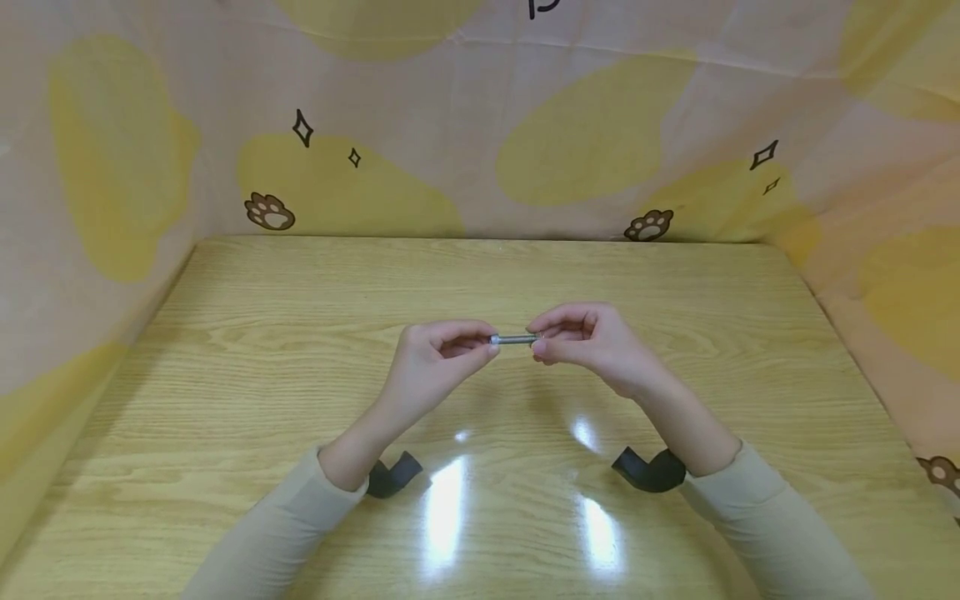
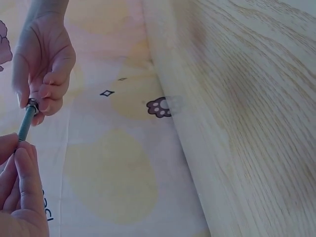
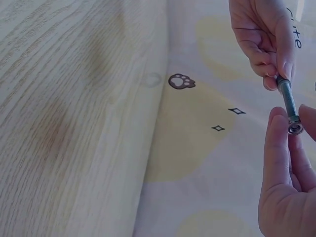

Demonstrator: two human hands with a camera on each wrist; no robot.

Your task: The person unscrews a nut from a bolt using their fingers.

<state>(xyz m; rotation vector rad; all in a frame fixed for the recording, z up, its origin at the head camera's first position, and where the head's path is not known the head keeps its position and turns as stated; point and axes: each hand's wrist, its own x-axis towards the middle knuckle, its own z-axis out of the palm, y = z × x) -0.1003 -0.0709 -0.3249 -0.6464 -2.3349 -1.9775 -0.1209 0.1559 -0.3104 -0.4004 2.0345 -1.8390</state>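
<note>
A threaded metal bolt (image 1: 514,339) is held level above the table between both hands. My left hand (image 1: 437,358) pinches its left end between thumb and fingertips, hiding part of the head. My right hand (image 1: 588,340) has thumb and fingers on a shiny nut (image 3: 295,127) at the bolt's other end. In the left wrist view, the nut (image 2: 32,104) sits against the right fingertips, with bare thread of the bolt (image 2: 25,123) showing between the hands. The right wrist view shows the bolt (image 3: 289,101) slanting from the left fingertips down to the nut.
The wood-grain table (image 1: 300,392) lies under both hands. A patterned cloth (image 1: 480,133) hangs along its back and sides. Black straps (image 1: 651,471) show at both wrists, and bright reflections lie on the tabletop near the front.
</note>
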